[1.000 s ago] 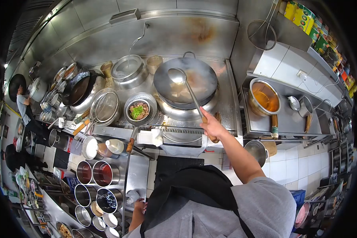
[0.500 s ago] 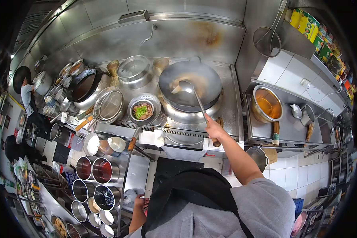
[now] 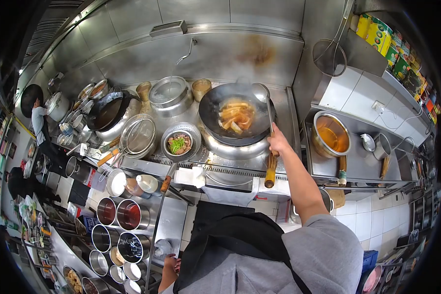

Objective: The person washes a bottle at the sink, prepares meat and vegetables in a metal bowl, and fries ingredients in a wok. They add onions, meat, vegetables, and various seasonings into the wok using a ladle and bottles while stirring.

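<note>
My right hand (image 3: 278,140) is closed round the handle of a metal ladle (image 3: 269,113). The ladle's bowl is raised over the right side of a dark wok (image 3: 212,117). In the wok, pale and orange-brown pieces of food (image 3: 236,116) lie in steaming liquid. Down at my side, my left hand (image 3: 171,263) has curled fingers, partly hidden; whether they hold anything is unclear. Left of the wok, a strainer (image 3: 194,134) carries meat with chopped greens (image 3: 179,144), its wooden handle pointing towards me.
A pot of amber liquid (image 3: 331,133) stands on the right counter (image 3: 362,164). At left are a round mesh strainer (image 3: 138,135), a second wok (image 3: 105,112) and several steel containers (image 3: 133,215). A person (image 3: 38,117) works at the far left.
The ladle has lifted from the food and moved right, towards the wok's rim. My right hand has gone slightly right and up. The food now shows more clearly. My left hand stays low.
</note>
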A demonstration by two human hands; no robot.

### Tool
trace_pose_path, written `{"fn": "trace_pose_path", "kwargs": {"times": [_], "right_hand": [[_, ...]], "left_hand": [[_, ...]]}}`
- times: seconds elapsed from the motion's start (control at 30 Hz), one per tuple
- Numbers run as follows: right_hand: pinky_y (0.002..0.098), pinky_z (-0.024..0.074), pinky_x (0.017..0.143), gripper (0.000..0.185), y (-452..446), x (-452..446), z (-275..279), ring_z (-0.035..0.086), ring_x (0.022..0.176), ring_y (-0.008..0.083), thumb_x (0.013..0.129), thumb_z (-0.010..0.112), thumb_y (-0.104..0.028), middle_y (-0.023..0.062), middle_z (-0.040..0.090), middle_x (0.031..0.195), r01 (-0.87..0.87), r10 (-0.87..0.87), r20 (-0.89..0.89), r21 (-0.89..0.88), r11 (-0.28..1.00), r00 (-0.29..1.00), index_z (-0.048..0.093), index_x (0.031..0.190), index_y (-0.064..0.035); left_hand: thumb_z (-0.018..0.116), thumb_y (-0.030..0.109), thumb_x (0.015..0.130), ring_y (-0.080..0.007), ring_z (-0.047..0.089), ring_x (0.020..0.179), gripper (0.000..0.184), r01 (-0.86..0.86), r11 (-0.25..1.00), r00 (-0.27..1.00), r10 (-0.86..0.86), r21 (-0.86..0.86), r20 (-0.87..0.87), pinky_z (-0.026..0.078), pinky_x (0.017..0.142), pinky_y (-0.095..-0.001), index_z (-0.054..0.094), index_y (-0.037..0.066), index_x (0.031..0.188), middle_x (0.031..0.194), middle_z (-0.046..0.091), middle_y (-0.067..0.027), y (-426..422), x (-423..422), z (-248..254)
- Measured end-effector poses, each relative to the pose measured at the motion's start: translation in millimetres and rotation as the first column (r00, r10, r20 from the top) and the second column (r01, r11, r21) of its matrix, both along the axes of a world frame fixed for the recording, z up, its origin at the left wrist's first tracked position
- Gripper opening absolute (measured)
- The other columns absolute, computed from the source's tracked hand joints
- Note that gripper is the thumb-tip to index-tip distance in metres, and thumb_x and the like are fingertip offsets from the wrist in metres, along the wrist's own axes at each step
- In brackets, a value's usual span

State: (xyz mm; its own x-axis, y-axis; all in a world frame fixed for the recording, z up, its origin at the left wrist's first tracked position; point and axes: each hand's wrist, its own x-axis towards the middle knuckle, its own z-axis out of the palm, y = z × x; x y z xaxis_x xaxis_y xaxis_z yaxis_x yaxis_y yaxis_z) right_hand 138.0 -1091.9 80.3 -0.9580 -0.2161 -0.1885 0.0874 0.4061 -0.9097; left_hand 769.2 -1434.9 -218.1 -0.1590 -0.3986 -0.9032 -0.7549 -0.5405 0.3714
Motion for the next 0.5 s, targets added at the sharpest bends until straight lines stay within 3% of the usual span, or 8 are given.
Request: {"fn": "trace_pose_path", "kwargs": {"times": [0.13,0.2,0.27,0.33,0.37,0.4,0.47,0.5], "right_hand": [[0.032,0.0465,0.05,0.08,-17.2,-18.5,-25.7,0.051,0.054,0.0156,0.082,0.052,0.004,0.0144,0.061,0.098,0.003,-0.002,-0.018,0.05,0.999,1.0,0.017,0.153,-0.0103],[0.0316,0.0441,0.047,0.083,-30.2,-17.0,-42.9,0.05,0.053,0.015,0.082,0.052,0.003,0.0125,0.06,0.09,-0.013,0.013,-0.004,-0.024,1.0,1.0,0.014,0.153,-0.0139],[0.0295,0.0412,0.045,0.083,-48.6,2.3,-46.5,0.048,0.052,0.0136,0.085,0.052,0.002,0.009,0.055,0.081,0.001,0.071,0.276,-0.251,0.968,0.959,0.013,0.153,-0.0241],[0.0275,0.04,0.045,0.08,-59.9,35.1,-45.1,0.048,0.052,0.0122,0.089,0.051,0.0,0.006,0.05,0.075,0.22,0.209,0.523,-0.641,0.735,0.826,0.014,0.151,-0.0336],[0.0258,0.0406,0.046,0.063,-64.2,45.0,-47.2,0.047,0.052,0.0103,0.093,0.05,-0.002,0.0065,0.049,0.076,0.348,0.265,0.59,-0.72,0.601,0.762,0.031,0.144,-0.0346],[0.0258,0.0406,0.046,0.063,-63.3,49.0,-52.6,0.047,0.052,0.0103,0.093,0.05,-0.002,0.0065,0.049,0.076,0.348,0.266,0.592,-0.718,0.603,0.761,0.031,0.144,-0.0346],[0.0252,0.0403,0.047,0.052,-64.9,52.4,-63.2,0.048,0.054,0.0103,0.092,0.053,-0.005,0.0069,0.049,0.077,0.548,0.577,0.524,-0.822,0.151,0.627,0.036,0.134,-0.0312],[0.025,0.0408,0.048,0.037,-65.4,54.2,-61.8,0.048,0.055,0.0097,0.093,0.053,-0.006,0.0076,0.05,0.08,0.547,0.664,0.449,-0.834,0.072,0.597,0.041,0.121,-0.0267]], "left_hand": [[0.038,-0.006,0.085,-0.0202,0.063,0.065,0.047,-0.03,0.999,0.999,0.029,-0.011,-0.042,0.045,0.05,-0.0362,0.043,0.015,0.127,0.093,0.066,-0.013,-0.5,-15.9,13.6],[0.039,-0.005,0.085,-0.0206,0.063,0.065,0.047,-0.05,0.999,0.996,0.049,-0.018,-0.068,0.045,0.051,-0.0369,0.043,0.015,0.127,0.093,0.066,-0.0128,-2.5,-22.6,19.7],[0.039,-0.004,0.085,-0.0211,0.063,0.065,0.046,-0.079,0.997,0.993,0.076,-0.02,-0.092,0.046,0.052,-0.0377,0.044,0.015,0.127,0.093,0.066,-0.0127,-6.0,-26.3,22.1],[0.039,-0.004,0.085,-0.0215,0.064,0.064,0.046,-0.093,0.995,0.991,0.09,-0.025,-0.099,0.047,0.052,-0.0385,0.044,0.015,0.127,0.093,0.066,-0.0125,-9.1,-24.0,19.4],[0.039,-0.003,0.085,-0.0216,0.064,0.065,0.046,-0.054,0.998,0.995,0.05,-0.044,-0.088,0.047,0.052,-0.0388,0.044,0.015,0.127,0.093,0.066,-0.0125,-8.7,-19.8,16.4],[0.039,-0.003,0.086,-0.0218,0.064,0.065,0.046,-0.015,0.998,0.997,0.01,-0.062,-0.076,0.047,0.052,-0.039,0.044,0.015,0.127,0.092,0.066,-0.0125,-8.5,-15.2,12.7],[0.039,-0.002,0.086,-0.022,0.063,0.066,0.045,0.018,0.997,0.999,-0.022,-0.081,-0.049,0.046,0.053,-0.0394,0.044,0.015,0.128,0.092,0.066,-0.0125,-10.0,-5.8,6.6],[0.039,-0.002,0.086,-0.0221,0.063,0.067,0.045,0.015,0.997,0.999,-0.017,-0.076,-0.03,0.046,0.053,-0.0395,0.044,0.015,0.128,0.092,0.066,-0.0125,-10.1,-2.6,8.1]]}}
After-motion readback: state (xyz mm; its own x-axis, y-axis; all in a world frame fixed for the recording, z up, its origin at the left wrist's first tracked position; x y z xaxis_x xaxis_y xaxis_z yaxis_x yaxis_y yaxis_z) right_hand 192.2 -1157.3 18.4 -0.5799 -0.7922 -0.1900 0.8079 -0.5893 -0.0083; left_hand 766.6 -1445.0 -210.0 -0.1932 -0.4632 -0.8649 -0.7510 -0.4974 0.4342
